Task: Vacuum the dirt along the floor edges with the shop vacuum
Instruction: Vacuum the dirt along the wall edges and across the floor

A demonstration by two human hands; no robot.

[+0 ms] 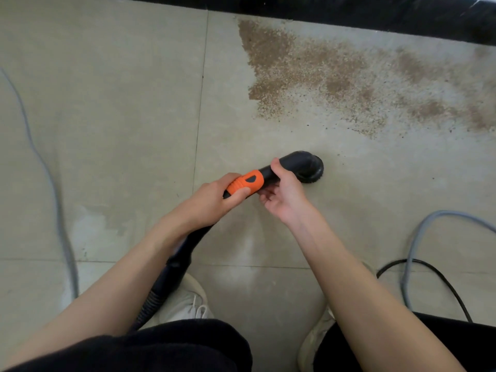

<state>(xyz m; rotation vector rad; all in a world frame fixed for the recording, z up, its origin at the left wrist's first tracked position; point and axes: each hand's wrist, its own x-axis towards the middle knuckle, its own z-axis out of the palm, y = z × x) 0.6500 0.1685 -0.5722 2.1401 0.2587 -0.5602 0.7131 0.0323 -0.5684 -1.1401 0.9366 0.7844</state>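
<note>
Brown dirt point(335, 73) lies spread over the pale tiled floor point(120, 103) beside the black edge strip point(375, 14) at the top. Below it, a black round brush nozzle point(308, 167) points down at the floor, short of the dirt. My left hand point(214, 200) grips the orange collar point(245, 182) of the hose end. My right hand point(281, 194) holds the black nozzle tube just behind the bend, thumb over the top. The black ribbed hose point(171, 269) runs back under my left forearm to the bottom left.
A grey cable point(45, 170) trails down the left side. A grey hose point(418, 237) and a black cord point(440, 280) loop at the right. My two white shoes point(188, 299) stand on the floor at the bottom, under my dark trousers.
</note>
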